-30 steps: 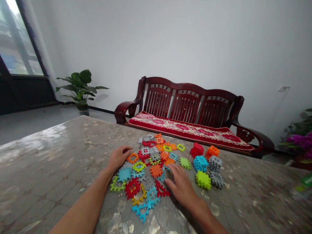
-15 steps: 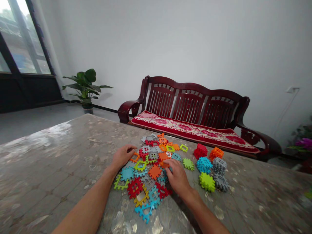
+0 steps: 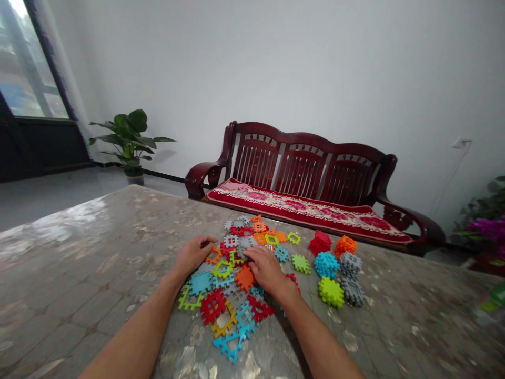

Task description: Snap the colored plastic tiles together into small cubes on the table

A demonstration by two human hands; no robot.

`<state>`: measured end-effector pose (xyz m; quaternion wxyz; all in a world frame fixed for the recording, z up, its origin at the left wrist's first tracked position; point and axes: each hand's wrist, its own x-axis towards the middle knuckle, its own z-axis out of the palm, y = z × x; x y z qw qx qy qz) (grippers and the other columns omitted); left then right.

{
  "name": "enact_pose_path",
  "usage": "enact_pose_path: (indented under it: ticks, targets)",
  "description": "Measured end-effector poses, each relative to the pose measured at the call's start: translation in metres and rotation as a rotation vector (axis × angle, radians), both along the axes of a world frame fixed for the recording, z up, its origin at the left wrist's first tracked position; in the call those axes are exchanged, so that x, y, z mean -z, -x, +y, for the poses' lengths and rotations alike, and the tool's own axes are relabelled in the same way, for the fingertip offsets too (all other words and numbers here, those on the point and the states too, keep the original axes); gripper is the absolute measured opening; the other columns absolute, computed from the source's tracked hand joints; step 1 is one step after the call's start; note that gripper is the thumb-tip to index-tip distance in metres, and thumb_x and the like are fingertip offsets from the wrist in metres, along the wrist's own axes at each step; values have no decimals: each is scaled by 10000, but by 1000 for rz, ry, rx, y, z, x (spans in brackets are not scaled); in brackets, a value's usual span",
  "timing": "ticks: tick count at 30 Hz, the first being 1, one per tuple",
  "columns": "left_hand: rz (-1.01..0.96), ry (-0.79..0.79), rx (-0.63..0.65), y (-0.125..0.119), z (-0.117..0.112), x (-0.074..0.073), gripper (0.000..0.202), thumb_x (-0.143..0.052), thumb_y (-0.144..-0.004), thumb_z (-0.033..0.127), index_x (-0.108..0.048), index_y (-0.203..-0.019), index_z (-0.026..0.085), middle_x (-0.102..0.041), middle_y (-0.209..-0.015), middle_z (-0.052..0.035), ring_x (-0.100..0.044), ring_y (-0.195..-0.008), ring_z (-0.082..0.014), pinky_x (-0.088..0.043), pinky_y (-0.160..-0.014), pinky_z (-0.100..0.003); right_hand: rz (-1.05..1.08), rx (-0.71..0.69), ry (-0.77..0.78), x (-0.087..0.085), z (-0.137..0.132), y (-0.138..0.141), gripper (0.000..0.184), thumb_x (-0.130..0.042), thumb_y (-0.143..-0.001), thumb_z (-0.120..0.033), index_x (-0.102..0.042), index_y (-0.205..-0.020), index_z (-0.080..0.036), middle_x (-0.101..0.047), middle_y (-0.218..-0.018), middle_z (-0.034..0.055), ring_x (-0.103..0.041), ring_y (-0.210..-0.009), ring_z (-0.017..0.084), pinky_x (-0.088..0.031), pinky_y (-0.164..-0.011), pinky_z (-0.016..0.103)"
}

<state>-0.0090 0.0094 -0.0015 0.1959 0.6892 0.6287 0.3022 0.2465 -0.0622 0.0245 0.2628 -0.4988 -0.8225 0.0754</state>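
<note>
Table (image 3: 114, 279), right hand (image 3: 266, 267) over pieces (image 3: 213, 306)

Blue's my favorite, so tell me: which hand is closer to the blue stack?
Right. The right hand is over the loose pieces, left of the blue stack with a gap between; the left hand is farther off, at those pieces' left edge.

I count one left hand (image 3: 193, 256), one right hand (image 3: 267, 267), one worktop (image 3: 114, 273), one heap of tiles (image 3: 245, 278), six tile stacks (image 3: 326, 265) towards four o'clock, one sofa (image 3: 302, 167) at twelve, two plants (image 3: 132, 141) at ten and three.
</note>
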Motion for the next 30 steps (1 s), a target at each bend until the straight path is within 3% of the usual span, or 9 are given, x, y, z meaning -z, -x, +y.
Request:
enact_pose_path:
  ticks: [9,18,25,30]
  targets:
    - [32,18,-1,-1,-2,-4,314,-522,-833,313,-747,-1039,236,-771,-984,-27,-691,-902,-207,-491,-762,-272,72,17,-54,6,-7,-6,308,-565,-828,-46,-705,-1019,-242,-728,-1054,42,-628,-1047,210,-464,-968,362]
    - [45,12,-16,-2,-4,-6,294,-536,-830,310,-753,-1020,251,-774,-953,-15,-687,-914,-211,-487,-741,-266,146,80,-58,10,-16,-2,253,-539,-794,-31,-647,-877,-244,-692,-969,24,-594,-993,213,-451,-918,358]
    - [71,17,-14,-3,-5,-10,300,-529,-839,287,-756,-1031,253,-774,-981,-13,-690,-889,-200,-482,-735,-256,420,215,-45,1,-22,-9,173,-504,-876,-213,-657,-954,-232,-703,-974,43,-629,-957,215,-463,-895,351]
    - [63,22,-10,-3,-5,-9,302,-523,-850,292,-754,-1038,247,-770,-1002,-20,-690,-894,-201,-482,-744,-260,716,284,119,-1,-15,-24,267,-512,-851,-380,-677,-968,-205,-732,-893,39,-668,-812,207,-511,-761,321]
